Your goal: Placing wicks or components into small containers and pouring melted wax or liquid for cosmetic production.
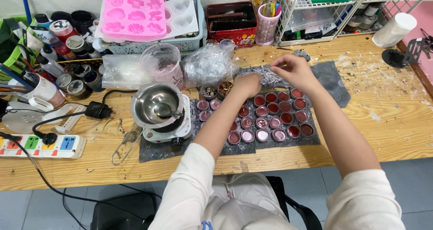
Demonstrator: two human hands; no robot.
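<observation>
round red-filled tins [273, 115], rows, grey mat [331, 78]

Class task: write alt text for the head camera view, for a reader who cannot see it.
Two hands, left hand and right hand, pick at a pile of small wicks above rows of small round tins of red wax on a wooden table, beside a steel pot.

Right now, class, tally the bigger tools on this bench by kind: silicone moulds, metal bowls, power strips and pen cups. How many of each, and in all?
Silicone moulds: 2, a pink mould and a white mould
Metal bowl: 1
Power strip: 1
Pen cup: 1
Total: 5
</observation>
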